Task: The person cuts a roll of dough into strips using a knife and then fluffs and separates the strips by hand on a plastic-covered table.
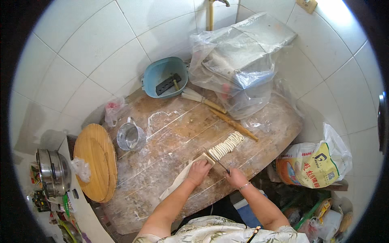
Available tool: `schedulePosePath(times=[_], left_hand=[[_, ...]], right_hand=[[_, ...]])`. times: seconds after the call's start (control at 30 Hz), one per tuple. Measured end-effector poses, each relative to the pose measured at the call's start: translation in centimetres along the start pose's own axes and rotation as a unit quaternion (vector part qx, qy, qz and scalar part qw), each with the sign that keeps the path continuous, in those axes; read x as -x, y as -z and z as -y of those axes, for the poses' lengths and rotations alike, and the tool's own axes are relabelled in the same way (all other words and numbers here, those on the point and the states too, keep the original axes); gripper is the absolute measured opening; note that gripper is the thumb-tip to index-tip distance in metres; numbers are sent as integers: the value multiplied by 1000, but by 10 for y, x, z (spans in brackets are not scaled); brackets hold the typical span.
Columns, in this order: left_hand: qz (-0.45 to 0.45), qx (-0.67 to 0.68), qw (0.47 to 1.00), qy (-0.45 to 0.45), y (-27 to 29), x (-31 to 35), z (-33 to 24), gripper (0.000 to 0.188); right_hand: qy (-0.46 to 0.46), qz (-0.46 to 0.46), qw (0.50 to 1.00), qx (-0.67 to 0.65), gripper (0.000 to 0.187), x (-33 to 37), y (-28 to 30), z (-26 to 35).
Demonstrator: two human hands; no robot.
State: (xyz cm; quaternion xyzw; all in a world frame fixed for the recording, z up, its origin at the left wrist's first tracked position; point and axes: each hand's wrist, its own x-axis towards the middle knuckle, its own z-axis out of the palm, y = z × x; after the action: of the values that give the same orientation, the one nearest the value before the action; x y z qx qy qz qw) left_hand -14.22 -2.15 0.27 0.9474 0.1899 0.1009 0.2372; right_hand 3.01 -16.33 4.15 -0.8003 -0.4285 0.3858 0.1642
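My right hand [236,178] is closed round the handle of a knife [221,164]. Its blade lies across the end of a long folded dough sheet [178,184], beside the cut strips. My left hand [199,171] lies on the dough just left of the blade, fingers stretched over it and close together. To the right of the blade, cut dough strips [227,145] sit in a tight row running away from me. All of this rests on a floury wooden board [142,184].
Beyond the strips lie a rolling pin [235,123] and a brush [202,99]. A metal cup [131,136] and blue basin [165,69] stand farther left. Plastic-covered trays [247,52] occupy the back, round wooden lids [94,162] the left edge, a flour bag [310,164] the right.
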Motion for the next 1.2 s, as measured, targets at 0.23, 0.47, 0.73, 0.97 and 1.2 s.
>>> schedulePosePath(times=[0.23, 0.47, 0.73, 0.97, 1.2], left_hand=[[25, -6, 1000, 7, 4, -2, -1, 19], [13, -14, 1000, 13, 4, 0, -3, 19], [6, -4, 1000, -11, 1, 7, 5, 28], [59, -15, 998, 7, 8, 4, 4, 25], [8, 3, 999, 47, 9, 2, -7, 25]], right_hand=[[-40, 44, 995, 81, 30, 8, -8, -1], [-52, -1, 998, 28, 31, -27, -47, 8], [-32, -14, 999, 14, 29, 5, -28, -13], [-39, 54, 994, 84, 26, 28, 4, 15], [-52, 36, 994, 90, 34, -25, -46, 9]])
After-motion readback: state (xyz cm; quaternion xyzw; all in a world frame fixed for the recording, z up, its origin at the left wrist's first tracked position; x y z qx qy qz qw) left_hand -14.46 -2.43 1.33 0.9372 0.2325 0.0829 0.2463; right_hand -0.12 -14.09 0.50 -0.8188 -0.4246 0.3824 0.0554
